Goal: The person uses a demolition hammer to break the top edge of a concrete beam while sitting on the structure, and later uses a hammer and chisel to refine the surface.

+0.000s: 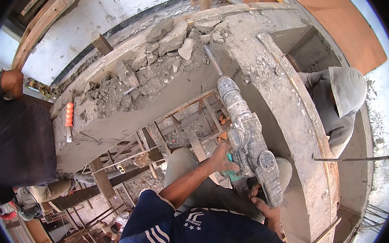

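Note:
A dust-covered demolition hammer (242,122) with green parts slants across the middle. My left hand (222,158) is closed around its green side handle. At its rear end, my right hand (265,205) grips the tool's underside, with some fingers hidden behind the body. The long steel chisel bit (212,59) points away from me, its tip at the broken edge of the concrete beam (263,63). Left of the bit lie chunks of broken concrete (169,39) and loose rubble (110,95). My bent knees (182,163) show on both sides of the tool.
A hand tool with an orange ribbed grip (69,115) lies on the left ledge. A person in dark clothing (15,131) is at the left; another in a grey hood (347,91) leans in at the right. Timber props (101,179) stand below. A metal rod (357,158) juts out right.

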